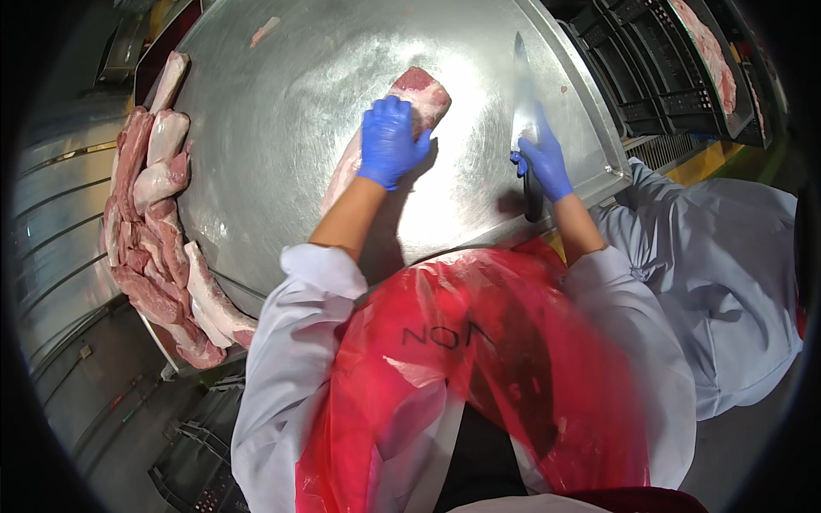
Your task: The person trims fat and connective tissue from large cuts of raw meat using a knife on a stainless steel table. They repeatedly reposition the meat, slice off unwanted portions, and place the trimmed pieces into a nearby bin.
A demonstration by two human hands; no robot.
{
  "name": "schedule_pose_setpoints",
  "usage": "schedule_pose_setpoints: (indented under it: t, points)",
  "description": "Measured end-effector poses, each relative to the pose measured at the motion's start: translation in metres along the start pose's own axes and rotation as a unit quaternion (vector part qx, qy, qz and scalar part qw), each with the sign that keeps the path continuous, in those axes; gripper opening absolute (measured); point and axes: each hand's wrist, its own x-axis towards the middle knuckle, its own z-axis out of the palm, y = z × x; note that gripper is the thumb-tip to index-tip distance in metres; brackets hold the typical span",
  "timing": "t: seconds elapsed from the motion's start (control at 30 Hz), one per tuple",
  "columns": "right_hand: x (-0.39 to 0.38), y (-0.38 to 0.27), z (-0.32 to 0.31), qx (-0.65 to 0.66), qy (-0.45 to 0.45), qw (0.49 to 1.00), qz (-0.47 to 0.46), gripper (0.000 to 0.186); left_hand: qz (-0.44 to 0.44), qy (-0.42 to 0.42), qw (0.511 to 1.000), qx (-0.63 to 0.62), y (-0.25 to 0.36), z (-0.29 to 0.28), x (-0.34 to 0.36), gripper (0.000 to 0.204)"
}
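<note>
A long piece of pale, fatty raw meat lies on the steel work table, its cut red end pointing away from me. Across its middle presses my left hand, blue-gloved, fingers together and curled over the meat, hiding part of it. My right hand, also in a blue glove, is closed around a knife to the right of the meat. The blade points to the far side, while the black handle sticks out below the hand toward me. Blade and meat are apart.
The steel table has a raised rim. Several meat strips are heaped along its left edge, and a small scrap lies at the far left. Black crates stand at right, one containing meat. Close on my right is a person in a white coat.
</note>
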Motion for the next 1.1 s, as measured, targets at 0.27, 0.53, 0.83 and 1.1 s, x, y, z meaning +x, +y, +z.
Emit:
schedule_pose_setpoints:
  t: [0.27, 0.53, 0.83, 1.1]
  points:
    - [0.02, 0.002, 0.012, -0.015, -0.023, 0.999, 0.03, 0.082, 0.015, -0.074, 0.982, 0.171, 0.018, 0.061, 0.032, 0.017]
    - [0.024, 0.008, 0.019, -0.009, -0.032, 0.999, 0.033, 0.083, -0.026, -0.148, 0.98, 0.13, 0.006, 0.063, 0.06, 0.015]
    - [0.079, 0.009, 0.065, -0.169, -0.021, 0.985, -0.023, 0.085, -0.237, -0.052, 0.964, -0.11, -0.02, 0.004, 0.048, 0.02]
    - [0.101, 0.023, 0.058, -0.132, 0.006, 0.991, 0.009, 0.083, -0.246, -0.184, 0.95, 0.059, 0.019, 0.018, 0.065, 0.065]
